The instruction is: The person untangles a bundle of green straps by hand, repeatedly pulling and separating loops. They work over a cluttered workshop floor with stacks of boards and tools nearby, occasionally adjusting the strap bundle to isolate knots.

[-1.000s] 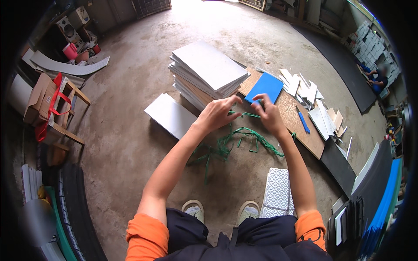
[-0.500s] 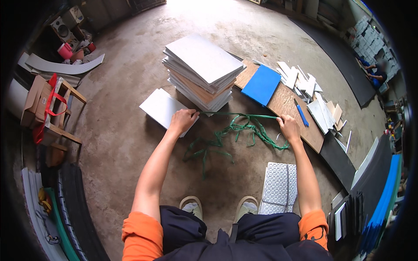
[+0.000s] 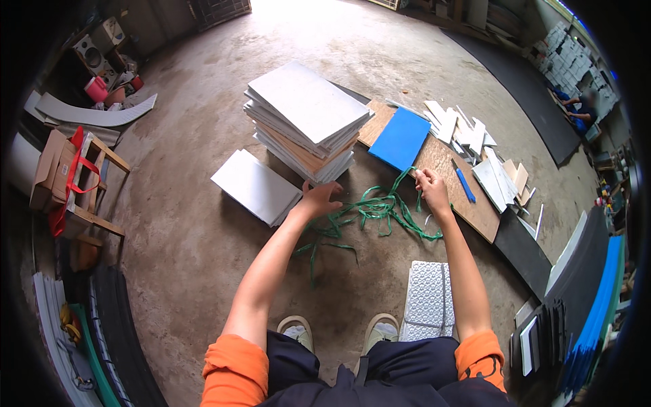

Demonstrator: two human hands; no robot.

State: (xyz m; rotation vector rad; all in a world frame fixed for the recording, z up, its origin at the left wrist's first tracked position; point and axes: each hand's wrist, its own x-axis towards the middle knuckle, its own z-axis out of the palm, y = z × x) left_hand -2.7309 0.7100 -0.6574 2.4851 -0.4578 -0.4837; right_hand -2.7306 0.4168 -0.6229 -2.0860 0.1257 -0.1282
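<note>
Head view: a loose tangle of green twine (image 3: 390, 210) lies on the concrete floor (image 3: 176, 203) in front of the person, between and below the two hands. The right hand (image 3: 432, 190) pinches one strand between thumb and fingers, and that strand slopes down leftward into the tangle. The left hand (image 3: 320, 201) is spread, thumb and fingers apart, near the tangle's left side; whether any strand touches it cannot be told. Just beyond the left hand rises a tall, uneven stack of sheets (image 3: 305, 102), white on top with a tan layer lower down, and to its left sits a low white stack (image 3: 254, 184). Right of the tall stack, a brown board (image 3: 439, 161) carries a blue sheet (image 3: 400, 139) and a blue cutter (image 3: 464, 184), with white offcuts (image 3: 498, 183) strewn along its far side. Nearer the person's shoes (image 3: 298, 332) is a strapped bundle of embossed white sheets (image 3: 424, 298). Far right, another person (image 3: 580, 112) sits beside a long black mat (image 3: 502, 81).
</note>
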